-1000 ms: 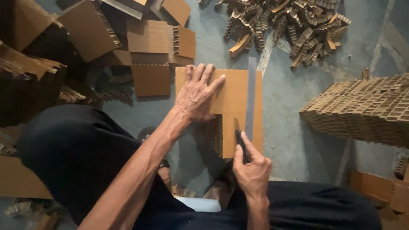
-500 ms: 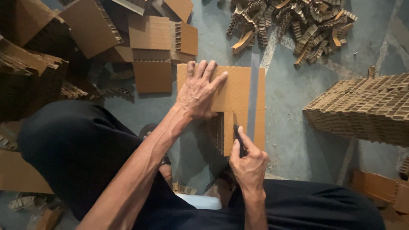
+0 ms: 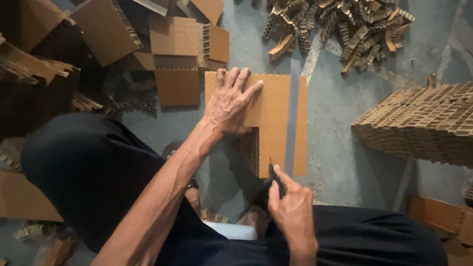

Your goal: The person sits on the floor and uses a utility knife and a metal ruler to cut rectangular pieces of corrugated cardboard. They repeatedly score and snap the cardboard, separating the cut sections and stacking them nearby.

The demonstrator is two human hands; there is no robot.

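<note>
1. On the grey concrete floor (image 3: 340, 143) between my knees, seen from my head camera, lies the cardboard sheet (image 3: 276, 106) I am working on. My left hand (image 3: 231, 101) presses flat on its upper left part, fingers spread and straight, gripping nothing.

2. My right hand (image 3: 293, 212) sits at the sheet's near edge, fingers curled tight around a thin dark blade (image 3: 274, 175) whose tip touches the board just beside the metal ruler (image 3: 293, 113). The ruler lies lengthwise on the right part of the sheet, running from the far edge to the near one.

3. What could go wrong, as I judge it: nothing holds the ruler down, since my left hand rests beside it and not on it, so a sideways push from the blade could shift it and spoil the line. The blade could also slip off the near edge toward my legs (image 3: 374, 236), which are close behind it.

4. The sheet itself is tan and thick, with a honeycomb core showing along the cut inner edge. A rectangular piece is missing from its near left corner, so it reads as an L shape.

5. Around it: flat cardboard offcuts (image 3: 177, 59) to the far left, a heap of narrow honeycomb strips (image 3: 345, 27) at the far right, and a stacked honeycomb block (image 3: 423, 123) to the right, well apart from the sheet.
</note>
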